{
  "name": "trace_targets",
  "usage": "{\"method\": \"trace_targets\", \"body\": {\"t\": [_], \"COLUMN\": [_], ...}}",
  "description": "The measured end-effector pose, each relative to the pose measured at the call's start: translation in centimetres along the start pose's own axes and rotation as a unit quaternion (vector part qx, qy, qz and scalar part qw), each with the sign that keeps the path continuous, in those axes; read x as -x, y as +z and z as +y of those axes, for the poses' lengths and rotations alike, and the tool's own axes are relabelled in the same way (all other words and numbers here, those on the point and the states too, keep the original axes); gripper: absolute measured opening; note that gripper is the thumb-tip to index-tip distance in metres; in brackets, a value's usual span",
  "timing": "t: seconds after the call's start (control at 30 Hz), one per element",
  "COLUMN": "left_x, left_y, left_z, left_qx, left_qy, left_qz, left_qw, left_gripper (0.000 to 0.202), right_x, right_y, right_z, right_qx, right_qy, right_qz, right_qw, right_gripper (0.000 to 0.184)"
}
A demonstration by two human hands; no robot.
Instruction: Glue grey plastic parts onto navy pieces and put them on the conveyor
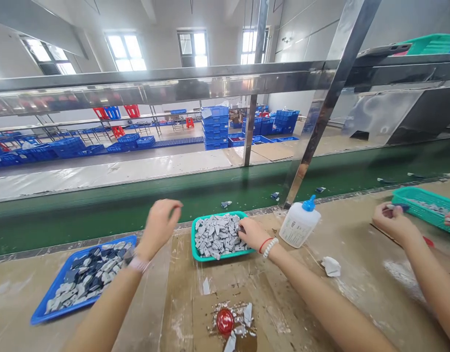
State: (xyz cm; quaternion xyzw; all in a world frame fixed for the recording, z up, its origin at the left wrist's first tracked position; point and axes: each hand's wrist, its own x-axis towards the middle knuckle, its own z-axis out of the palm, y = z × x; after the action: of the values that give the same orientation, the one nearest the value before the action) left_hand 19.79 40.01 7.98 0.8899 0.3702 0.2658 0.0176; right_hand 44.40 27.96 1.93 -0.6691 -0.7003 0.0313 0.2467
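My left hand (159, 226) hovers above the bench between a blue tray (43, 305) of grey and dark pieces and a teal tray (193, 239) of grey pieces; its fingers are curled and motion-blurred. My right hand (251, 232) reaches into the right side of the teal tray, fingers closed among the grey pieces (217, 235). A white glue bottle with a blue cap (299, 223) stands just right of that hand.
A red lid with glue smears and paper scraps (225, 320) lies on cardboard near me. A co-worker's hand (393, 222) at the right holds a small piece beside another teal tray (423, 208). The green conveyor belt (137, 205) runs behind the bench. A crumpled white scrap (331, 266) lies nearby.
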Motion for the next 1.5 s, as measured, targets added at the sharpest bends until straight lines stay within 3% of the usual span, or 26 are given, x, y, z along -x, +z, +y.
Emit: {"method": "trace_targets", "body": {"t": [0.17, 0.23, 0.3, 0.4, 0.5, 0.6, 0.67, 0.77, 0.83, 0.9, 0.97, 1.03, 1.17, 1.27, 1.37, 1.5], "left_x": [-10.5, -12.8, -13.7, -13.6, -13.2, -12.9, -12.2, -9.8, -6.8, -2.8, 2.2, 7.8, 18.5, 23.8, 25.9, 25.1], "left_y": [9.5, 12.8, 14.9, 16.2, 16.2, 15.3, 13.7, 9.4, 5.9, 2.4, -0.5, -2.3, -2.5, -1.0, 0.4, 1.3], "left_z": [0.8, 0.7, 0.5, 0.3, 0.5, 0.8, 0.9, 1.0, 1.1, 1.6, 2.4, 3.6, 6.2, 8.2, 10.3, 13.0], "left_qx": [-0.073, -0.095, -0.112, -0.129, -0.138, -0.143, -0.141, -0.127, -0.121, -0.068, 0.053, 0.194, 0.350, 0.392, 0.434, 0.485], "left_qy": [0.105, 0.121, 0.137, 0.162, 0.167, 0.143, 0.120, 0.084, 0.061, 0.043, 0.005, -0.076, -0.257, -0.333, -0.372, -0.370], "left_qz": [-0.247, -0.315, -0.360, -0.389, -0.393, -0.369, -0.328, -0.229, -0.158, -0.082, -0.030, -0.024, -0.062, -0.066, -0.069, -0.076], "left_qw": [0.961, 0.936, 0.916, 0.898, 0.894, 0.907, 0.926, 0.961, 0.978, 0.993, 0.998, 0.978, 0.898, 0.855, 0.818, 0.789], "left_gripper": [0.024, 0.029, 0.031, 0.031, 0.029, 0.028, 0.030, 0.035, 0.037, 0.035, 0.030, 0.026, 0.019, 0.021, 0.022, 0.022], "right_x": [3.6, 6.6, 9.9, 14.1, 16.1, 16.1, 16.0, 16.4, 17.2, 18.0, 18.7, 19.1, 19.6, 19.7, 19.6, 19.1], "right_y": [-2.5, -3.1, -3.2, -2.6, -1.9, -1.7, -1.5, -1.2, -0.9, -0.6, -0.2, 0.3, 1.7, 2.3, 2.4, 1.6], "right_z": [-0.4, -0.6, -0.6, 0.0, -0.3, -2.1, -3.7, -5.2, -5.7, -5.9, -6.2, -6.6, -7.5, -7.6, -7.1, -6.2], "right_qx": [-0.088, -0.156, -0.207, -0.307, -0.327, -0.309, -0.305, -0.292, -0.278, -0.264, -0.252, -0.233, -0.150, -0.107, -0.106, -0.191], "right_qy": [-0.048, -0.026, 0.018, 0.099, 0.109, 0.104, 0.093, 0.088, 0.100, 0.112, 0.115, 0.104, 0.061, 0.034, 0.012, 0.010], "right_qz": [-0.010, -0.033, -0.044, -0.069, -0.078, -0.011, 0.034, 0.056, 0.049, 0.031, 0.014, -0.004, -0.024, -0.031, -0.045, -0.054], "right_qw": [0.995, 0.987, 0.977, 0.944, 0.935, 0.945, 0.947, 0.951, 0.954, 0.957, 0.961, 0.967, 0.986, 0.993, 0.993, 0.980], "right_gripper": [0.017, 0.018, 0.012, 0.009, 0.015, 0.015, 0.015, 0.018, 0.017, 0.017, 0.017, 0.018, 0.021, 0.024, 0.026, 0.027]}}
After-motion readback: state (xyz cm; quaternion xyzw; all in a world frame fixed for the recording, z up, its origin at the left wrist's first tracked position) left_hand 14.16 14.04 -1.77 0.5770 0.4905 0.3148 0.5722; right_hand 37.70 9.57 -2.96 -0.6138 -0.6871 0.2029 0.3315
